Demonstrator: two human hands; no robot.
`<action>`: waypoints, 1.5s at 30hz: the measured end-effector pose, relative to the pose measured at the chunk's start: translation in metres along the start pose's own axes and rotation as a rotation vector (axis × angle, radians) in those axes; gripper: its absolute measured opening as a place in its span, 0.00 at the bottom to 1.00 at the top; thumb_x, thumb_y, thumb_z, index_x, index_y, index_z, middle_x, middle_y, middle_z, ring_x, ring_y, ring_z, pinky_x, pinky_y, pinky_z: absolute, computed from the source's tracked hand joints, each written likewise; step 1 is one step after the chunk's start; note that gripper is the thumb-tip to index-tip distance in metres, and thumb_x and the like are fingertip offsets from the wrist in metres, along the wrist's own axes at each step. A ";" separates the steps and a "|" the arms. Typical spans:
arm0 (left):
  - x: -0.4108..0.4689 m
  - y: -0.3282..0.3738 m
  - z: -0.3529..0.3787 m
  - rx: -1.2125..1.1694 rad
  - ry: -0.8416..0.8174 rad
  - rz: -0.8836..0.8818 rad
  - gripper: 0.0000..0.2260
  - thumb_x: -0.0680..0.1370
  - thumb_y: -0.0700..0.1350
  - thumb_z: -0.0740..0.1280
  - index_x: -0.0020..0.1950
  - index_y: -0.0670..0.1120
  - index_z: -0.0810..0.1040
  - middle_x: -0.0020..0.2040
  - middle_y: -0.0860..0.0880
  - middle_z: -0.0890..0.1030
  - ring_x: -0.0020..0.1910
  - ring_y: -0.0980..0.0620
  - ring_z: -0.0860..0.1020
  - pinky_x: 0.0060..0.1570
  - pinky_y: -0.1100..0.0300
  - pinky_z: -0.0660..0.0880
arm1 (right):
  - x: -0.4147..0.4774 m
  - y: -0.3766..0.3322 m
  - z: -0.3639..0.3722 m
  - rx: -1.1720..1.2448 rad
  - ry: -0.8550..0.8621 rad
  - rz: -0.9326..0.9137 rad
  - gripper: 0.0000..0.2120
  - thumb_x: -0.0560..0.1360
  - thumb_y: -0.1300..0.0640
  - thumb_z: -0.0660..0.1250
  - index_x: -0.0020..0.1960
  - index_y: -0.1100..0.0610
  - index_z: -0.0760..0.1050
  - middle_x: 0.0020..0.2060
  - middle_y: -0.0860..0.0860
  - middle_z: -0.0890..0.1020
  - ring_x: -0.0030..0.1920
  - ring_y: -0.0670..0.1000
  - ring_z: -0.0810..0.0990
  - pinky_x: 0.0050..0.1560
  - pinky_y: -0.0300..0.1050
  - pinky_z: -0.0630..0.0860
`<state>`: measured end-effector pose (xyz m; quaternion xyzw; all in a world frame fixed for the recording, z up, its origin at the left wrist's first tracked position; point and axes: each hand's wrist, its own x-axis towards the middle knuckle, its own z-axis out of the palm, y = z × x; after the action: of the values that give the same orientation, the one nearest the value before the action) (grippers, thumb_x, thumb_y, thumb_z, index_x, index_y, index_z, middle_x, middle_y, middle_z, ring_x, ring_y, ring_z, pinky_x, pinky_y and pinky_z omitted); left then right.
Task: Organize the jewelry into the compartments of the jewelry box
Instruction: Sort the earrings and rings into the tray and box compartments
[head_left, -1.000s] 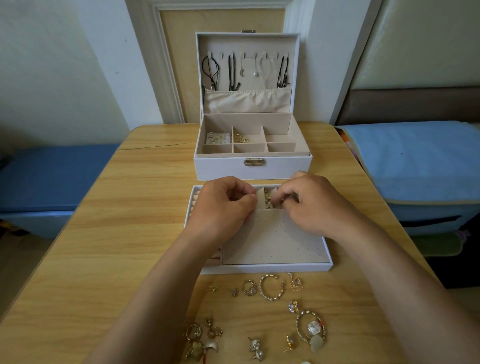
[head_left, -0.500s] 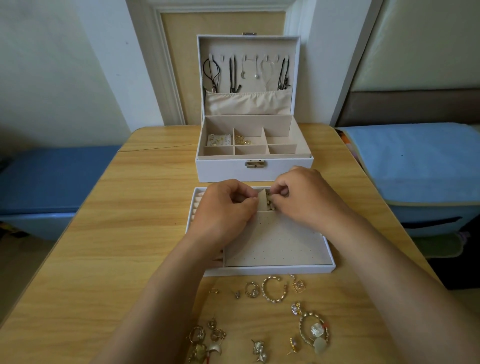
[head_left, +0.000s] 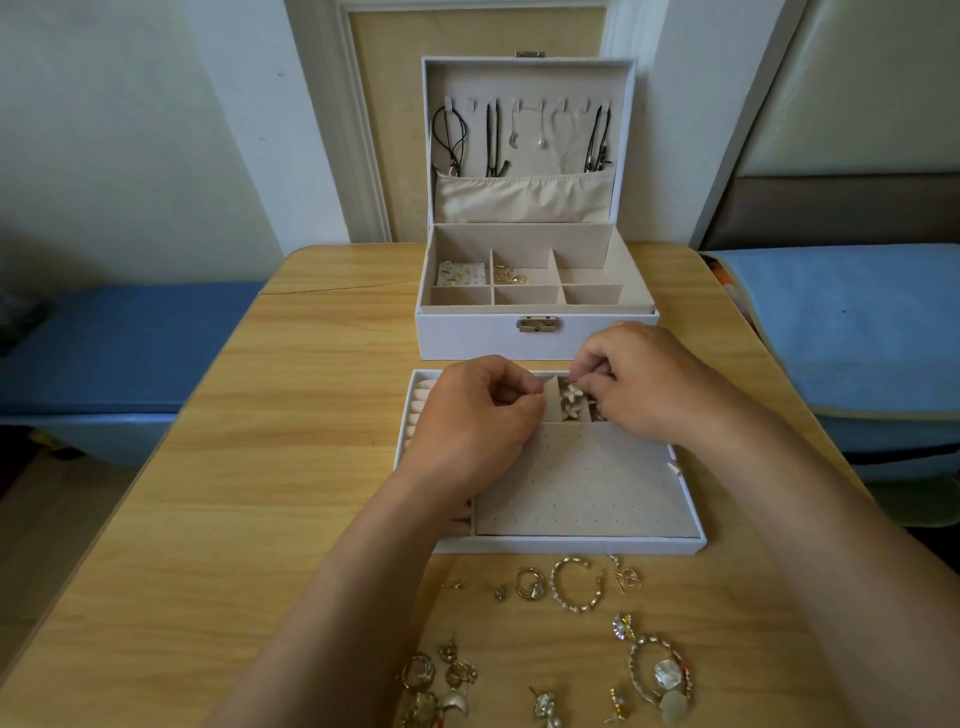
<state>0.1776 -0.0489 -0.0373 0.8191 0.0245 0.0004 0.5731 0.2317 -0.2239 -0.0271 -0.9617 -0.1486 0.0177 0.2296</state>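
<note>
While fastening an earring at the tray's back edge
Pinches flap with left hand, earring with right hand, close together; probably needs a gentle push next to seat it.

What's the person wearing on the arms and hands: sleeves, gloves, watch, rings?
Nothing visible. The left forearm and right forearm are bare to the frame edge, with no sleeves showing. The left hand and right hand have no gloves. There is no watch or bracelet at either wrist, and no rings on the fingers that show.
</note>
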 end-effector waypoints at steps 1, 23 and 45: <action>0.000 0.000 0.000 -0.001 0.000 0.000 0.03 0.76 0.40 0.70 0.44 0.48 0.81 0.36 0.47 0.84 0.32 0.56 0.79 0.35 0.62 0.76 | -0.001 0.001 -0.002 0.004 -0.008 -0.005 0.06 0.79 0.60 0.66 0.50 0.51 0.81 0.47 0.46 0.78 0.47 0.45 0.77 0.44 0.41 0.73; 0.001 -0.002 0.001 0.001 0.001 0.005 0.03 0.76 0.40 0.70 0.45 0.48 0.82 0.36 0.49 0.84 0.33 0.57 0.80 0.36 0.63 0.77 | 0.000 -0.004 0.008 -0.101 0.019 -0.052 0.05 0.76 0.55 0.68 0.46 0.52 0.83 0.44 0.48 0.80 0.45 0.50 0.79 0.45 0.54 0.81; -0.004 -0.001 -0.001 0.097 0.010 0.090 0.03 0.76 0.41 0.70 0.45 0.49 0.81 0.36 0.51 0.83 0.34 0.56 0.80 0.37 0.62 0.77 | -0.033 -0.007 -0.006 -0.001 0.117 -0.055 0.07 0.77 0.59 0.68 0.49 0.50 0.84 0.44 0.43 0.77 0.45 0.44 0.77 0.47 0.45 0.78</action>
<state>0.1738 -0.0482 -0.0375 0.8463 -0.0098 0.0290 0.5319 0.1989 -0.2298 -0.0201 -0.9568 -0.1611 -0.0447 0.2377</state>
